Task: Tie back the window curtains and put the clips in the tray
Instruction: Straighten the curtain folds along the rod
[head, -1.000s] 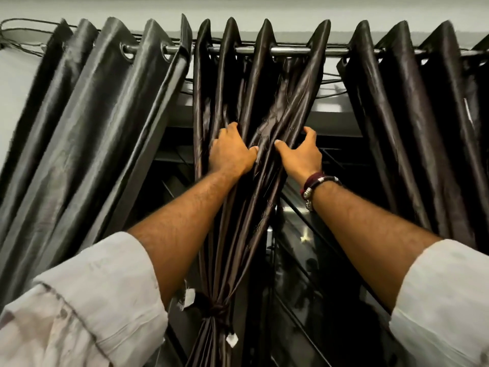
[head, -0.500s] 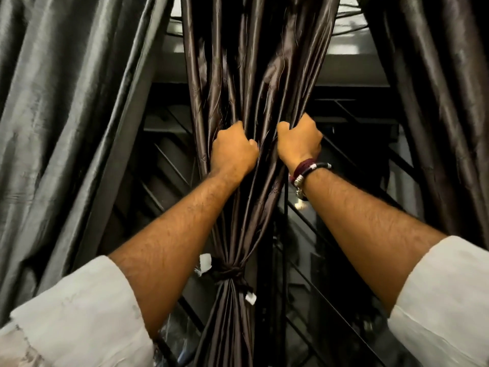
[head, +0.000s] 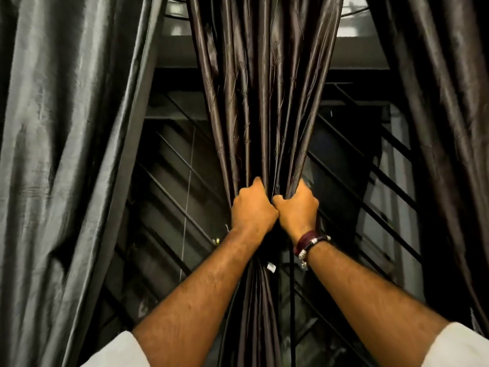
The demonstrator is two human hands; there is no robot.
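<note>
Gathering the middle curtain into one bunch

Both fists close on the dark brown, glossy, pleated middle curtain (head: 254,102) at the centre of the frame. The left hand (head: 252,209) and the right hand (head: 297,209) touch each other, fingers curled tight round the gathered folds, just above where the cloth narrows behind the wrists (a small white tag (head: 271,267) shows there, but whether a tie already sits at that spot I cannot tell).

By my reading, the tying-back step is in hand. Next, the bunch needs holding firm with one hand while the other fastens it. No clips or tray are visible. A grey satin curtain (head: 66,154) fills the left of the frame, another dark curtain (head: 449,115) the right edge.
</note>
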